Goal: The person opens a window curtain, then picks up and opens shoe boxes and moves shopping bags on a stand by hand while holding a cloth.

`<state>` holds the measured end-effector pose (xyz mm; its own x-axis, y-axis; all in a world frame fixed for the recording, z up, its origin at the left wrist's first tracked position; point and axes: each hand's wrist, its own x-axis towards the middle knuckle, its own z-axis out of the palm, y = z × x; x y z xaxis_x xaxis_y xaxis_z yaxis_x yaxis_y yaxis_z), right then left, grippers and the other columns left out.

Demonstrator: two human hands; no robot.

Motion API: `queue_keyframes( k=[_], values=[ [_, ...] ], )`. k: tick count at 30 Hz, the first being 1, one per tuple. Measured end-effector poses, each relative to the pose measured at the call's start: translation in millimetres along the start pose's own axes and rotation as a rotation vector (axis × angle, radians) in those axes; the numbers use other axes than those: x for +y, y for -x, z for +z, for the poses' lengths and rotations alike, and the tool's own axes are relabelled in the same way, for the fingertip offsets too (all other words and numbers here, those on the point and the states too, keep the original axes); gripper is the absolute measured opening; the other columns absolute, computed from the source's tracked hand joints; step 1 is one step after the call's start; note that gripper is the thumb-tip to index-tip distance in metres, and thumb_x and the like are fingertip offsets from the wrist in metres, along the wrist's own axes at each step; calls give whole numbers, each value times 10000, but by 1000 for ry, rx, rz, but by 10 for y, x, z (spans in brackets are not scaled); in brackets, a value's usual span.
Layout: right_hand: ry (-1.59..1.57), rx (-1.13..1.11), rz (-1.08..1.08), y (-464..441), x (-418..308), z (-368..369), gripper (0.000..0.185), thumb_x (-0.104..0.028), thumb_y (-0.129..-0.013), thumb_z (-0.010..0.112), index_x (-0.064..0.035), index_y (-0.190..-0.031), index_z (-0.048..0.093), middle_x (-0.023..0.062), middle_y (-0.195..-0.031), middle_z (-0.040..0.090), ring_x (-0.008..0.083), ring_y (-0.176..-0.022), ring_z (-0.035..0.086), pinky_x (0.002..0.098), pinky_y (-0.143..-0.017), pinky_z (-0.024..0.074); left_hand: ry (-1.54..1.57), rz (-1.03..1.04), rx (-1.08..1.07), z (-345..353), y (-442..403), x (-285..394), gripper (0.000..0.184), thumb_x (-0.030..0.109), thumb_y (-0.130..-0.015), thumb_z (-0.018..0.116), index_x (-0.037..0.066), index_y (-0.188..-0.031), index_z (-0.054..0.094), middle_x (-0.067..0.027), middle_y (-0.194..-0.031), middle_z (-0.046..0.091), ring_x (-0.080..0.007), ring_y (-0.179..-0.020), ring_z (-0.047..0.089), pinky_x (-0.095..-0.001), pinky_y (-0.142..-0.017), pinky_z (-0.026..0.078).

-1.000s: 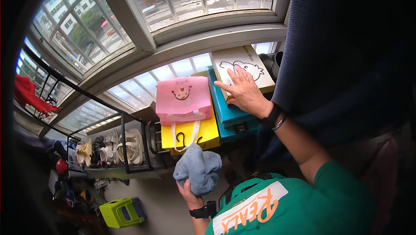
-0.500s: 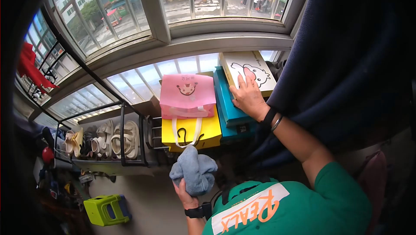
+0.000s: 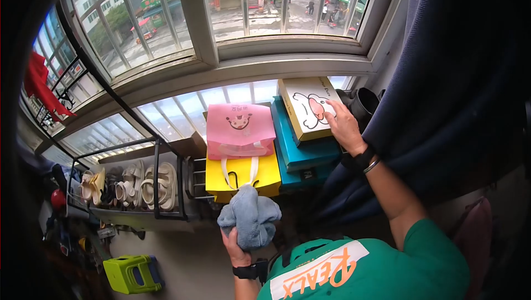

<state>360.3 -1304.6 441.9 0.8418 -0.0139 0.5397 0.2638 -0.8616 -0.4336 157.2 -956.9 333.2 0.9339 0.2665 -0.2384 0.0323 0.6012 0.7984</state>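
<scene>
My left hand [image 3: 236, 249] is closed round a bunched blue-grey cloth [image 3: 250, 217], low in the middle of the view. At the right edge of a white and yellow box [image 3: 303, 101] with a duck drawing, my right hand [image 3: 345, 128] rests with its fingers apart, touching the box. That box lies on teal boxes [image 3: 301, 153]. To their left a pink bag [image 3: 240, 128] with white handles lies on a yellow bag [image 3: 265, 175], just above the cloth.
A black-framed rack [image 3: 157, 178] at the left holds several pairs of shoes. A green stool [image 3: 130, 274] stands on the floor. Dark boots [image 3: 365, 102] sit beside the boxes, next to a dark blue curtain [image 3: 426, 89]. Barred windows run behind.
My right hand has moved from the top of the duck box to its right edge. The camera view has shifted. The cloth stays in my left hand.
</scene>
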Motion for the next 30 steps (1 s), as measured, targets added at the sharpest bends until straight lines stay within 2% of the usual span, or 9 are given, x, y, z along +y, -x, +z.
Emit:
queue_keyframes(
  k=[5, 8, 13, 16, 17, 20, 21, 24, 30],
  values=[
    [-56, -35, 254, -79, 412, -49, 457, -230, -870, 610, 18, -1248, 537, 286, -1113, 611, 432, -1079, 566, 454, -944, 451, 170, -34, -112, -70, -72, 40, 609, 219, -840, 543, 25, -1400, 405, -132, -1353, 494, -274, -1236, 497, -387, -1055, 383],
    [-36, -40, 322, -79, 481, -29, 468, -207, -861, 612, 32, -1255, 530, 279, -1066, 635, 433, -1026, 594, 458, -912, 469, 174, -12, -143, -1, -176, 158, 611, 222, -847, 527, 15, -1406, 392, -138, -1357, 492, -273, -1224, 506, -390, -1047, 389],
    [-370, -112, 671, -57, 571, 73, 622, -217, -821, 627, 71, -1345, 458, 265, -1061, 652, 333, -1010, 645, 384, -883, 500, 34, 132, -184, 404, -340, 415, 595, 198, -841, 537, 0, -1388, 412, -135, -1340, 508, -260, -1216, 509, -388, -1044, 386],
    [-595, -259, 926, -38, 382, 34, 713, -341, -885, 606, 57, -1420, 353, 211, -1266, 562, 272, -1054, 615, 433, -871, 511, -74, 206, -222, 642, -537, 622, 605, 189, -831, 566, 11, -1387, 409, -129, -1330, 512, -257, -1210, 514, -387, -1046, 382],
    [-585, -304, 924, -16, 433, 109, 565, -405, -961, 523, -26, -1371, 434, 79, -1014, 632, 158, -848, 597, 353, -624, 509, -42, 205, -228, 802, -593, 692, 599, 188, -833, 571, 18, -1386, 413, -127, -1326, 514, -258, -1208, 515, -386, -1045, 383],
    [-821, -409, 929, 97, 404, 92, 519, -449, -971, 502, -71, -1325, 467, 73, -1048, 629, 169, -880, 598, 380, -657, 523, -20, 237, -260, 1104, -956, 744, 546, 98, -861, 570, 38, -1384, 425, -107, -1322, 518, -249, -1209, 515, -383, -1037, 390],
    [-854, -460, 918, 106, 423, 109, 523, -446, -975, 507, -98, -1359, 437, 109, -1233, 579, 253, -1113, 555, 506, -847, 489, -7, 253, -297, 1231, -1099, 730, 543, 82, -864, 574, 40, -1385, 428, -102, -1322, 518, -244, -1212, 513, -381, -1037, 391],
    [-926, -427, 876, 163, 444, 182, 522, -448, -983, 490, -109, -1375, 430, 108, -1238, 581, 244, -1134, 541, 516, -850, 483, 66, 208, -377, 1641, -1518, 576, 536, 75, -874, 588, 43, -1386, 436, -90, -1318, 524, -235, -1219, 506, -371, -1039, 393],
    [-1176, -330, 890, 94, 256, -45, 513, -450, -1018, 427, -124, -1412, 399, 88, -1312, 534, 197, -1205, 482, 438, -950, 429, -19, 23, -455, 2193, -1722, 163, 555, 112, -864, 640, 74, -1378, 432, -98, -1291, 523, -244, -1184, 524, -359, -1001, 434]
  ],
)
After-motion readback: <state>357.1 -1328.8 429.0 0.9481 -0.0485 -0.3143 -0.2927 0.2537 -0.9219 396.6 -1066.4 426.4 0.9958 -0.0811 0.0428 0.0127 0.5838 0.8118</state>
